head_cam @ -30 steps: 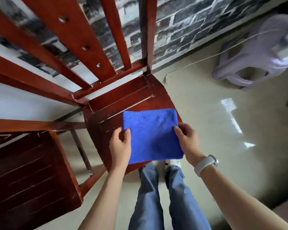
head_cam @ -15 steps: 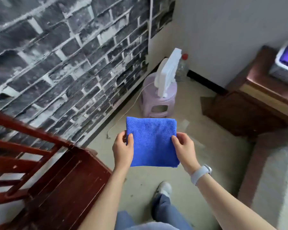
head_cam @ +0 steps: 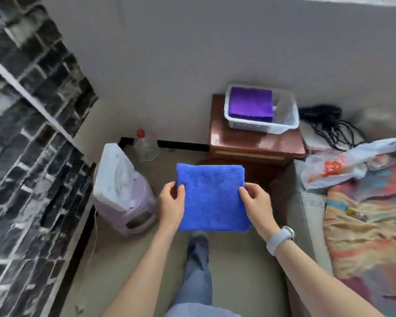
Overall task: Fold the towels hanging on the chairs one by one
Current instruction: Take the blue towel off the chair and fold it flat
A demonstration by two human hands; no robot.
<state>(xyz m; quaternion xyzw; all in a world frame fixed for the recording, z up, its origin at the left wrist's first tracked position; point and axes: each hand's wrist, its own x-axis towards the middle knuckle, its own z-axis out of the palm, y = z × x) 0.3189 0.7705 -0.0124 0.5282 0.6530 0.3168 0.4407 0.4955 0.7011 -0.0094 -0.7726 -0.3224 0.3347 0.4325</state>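
A folded blue towel (head_cam: 212, 197) hangs flat in the air in front of me, above the floor. My left hand (head_cam: 171, 202) pinches its left edge with the thumb on top. My right hand (head_cam: 256, 203) pinches its right edge the same way; a pale watch sits on that wrist. Ahead on a brown wooden cabinet (head_cam: 256, 145) stands a white plastic basket (head_cam: 284, 120) with a folded purple towel (head_cam: 250, 104) lying in it. No chair is in view.
A white fan (head_cam: 114, 172) rests on a lilac plastic stool (head_cam: 137, 207) at the left by the brick-pattern wall. A clear bottle (head_cam: 145, 145) stands in the corner. At the right are a bed with a patterned blanket (head_cam: 370, 225), a plastic bag (head_cam: 343, 163) and black cables (head_cam: 329, 124).
I lifted the folded blue towel off the red chair seat and turned right with it; the chairs left the view and the cabinet with the basket came into view.
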